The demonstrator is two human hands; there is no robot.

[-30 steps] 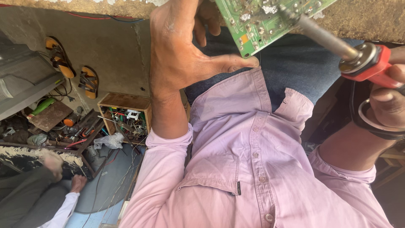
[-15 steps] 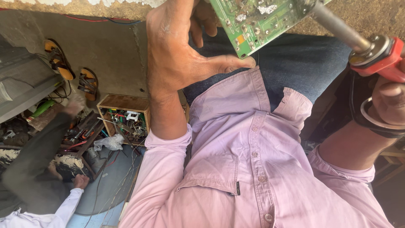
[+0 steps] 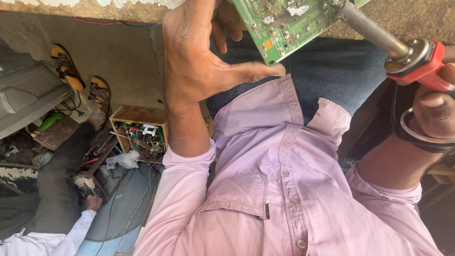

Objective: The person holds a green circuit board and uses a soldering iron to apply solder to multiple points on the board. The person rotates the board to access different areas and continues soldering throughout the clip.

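My left hand (image 3: 199, 61) grips a green circuit board (image 3: 289, 26) by its lower edge, thumb under the board and fingers behind it, solder side facing the camera. My right hand (image 3: 438, 106) at the right edge holds a soldering iron (image 3: 403, 50) by its red handle. Its metal shaft slants up and left onto the board near the top edge of the view; the tip is cut off. A dark cord and a bangle loop around my right wrist. My pink shirt and blue jeans fill the middle.
A wooden box (image 3: 140, 130) of wires and small parts sits on the floor at left, with loose tools and cables beside it. A pair of sandals (image 3: 78, 78) lies on the concrete. Another person's dark trouser leg and white sleeve (image 3: 57, 208) occupy the lower left.
The board and soldering iron have shifted up and right in view. The other person at lower left has moved a dark leg further into view.
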